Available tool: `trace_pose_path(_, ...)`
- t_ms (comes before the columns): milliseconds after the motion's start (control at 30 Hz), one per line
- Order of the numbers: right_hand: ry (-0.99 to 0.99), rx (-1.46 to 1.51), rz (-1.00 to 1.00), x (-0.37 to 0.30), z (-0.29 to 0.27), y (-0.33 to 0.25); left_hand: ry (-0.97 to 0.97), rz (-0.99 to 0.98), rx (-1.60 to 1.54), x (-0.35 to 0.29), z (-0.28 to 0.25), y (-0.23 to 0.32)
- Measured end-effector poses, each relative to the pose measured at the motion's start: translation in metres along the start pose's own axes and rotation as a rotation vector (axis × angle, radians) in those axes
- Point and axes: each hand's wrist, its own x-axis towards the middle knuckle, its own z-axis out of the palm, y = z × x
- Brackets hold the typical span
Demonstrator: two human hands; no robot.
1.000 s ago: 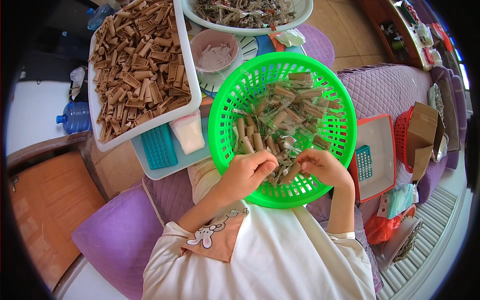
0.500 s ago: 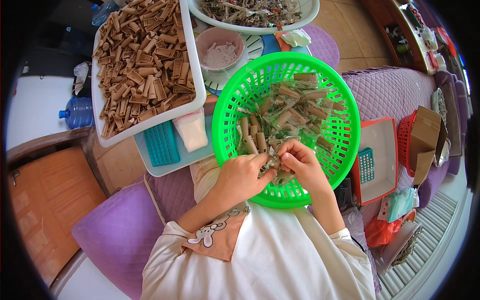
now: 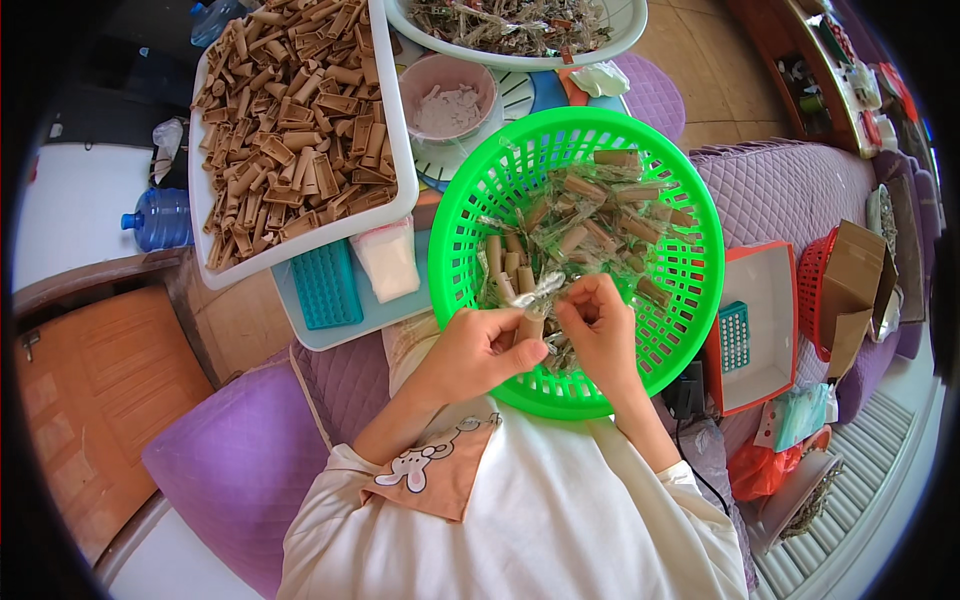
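In my lap rests a bright green slotted basket (image 3: 705,215) with several short brown tubes, many wrapped in clear film (image 3: 600,215). Over its near side, my left hand (image 3: 480,350) is closed on a brown tube (image 3: 531,326), its thumb and fingers round the lower part. Crinkled clear film (image 3: 543,290) sticks up from the top of that tube. My right hand (image 3: 602,325) is just right of it, fingers curled and pinched near the film; whatever lies between the fingertips is hidden. Unwrapped tubes (image 3: 495,258) stand at the basket's left side.
Ahead on the left, a white tub (image 3: 402,150) is heaped with brown half-tube pieces. Beyond the basket stand a pink bowl (image 3: 450,75) of pale powder and a basin (image 3: 630,38) of wrapped bits. An orange-rimmed box (image 3: 755,375) with a teal tray (image 3: 735,335) sits right.
My left hand has turned, so the brown tube and its bunched film now show upright. My right hand has drawn slightly right, away from the left fingers.
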Motion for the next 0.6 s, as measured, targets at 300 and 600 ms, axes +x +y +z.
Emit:
trace_pose_path(300, -0.324, -0.304, -0.029, 0.002, -0.011, -0.018, 0.118, 0.061, -0.241, 0.003, -0.003, 0.004)
trace_pose_path(600, -0.32, 0.107, -0.024, 0.018, -0.026, -0.034, 0.01, 0.092, -0.094, -0.001, -0.005, 0.012)
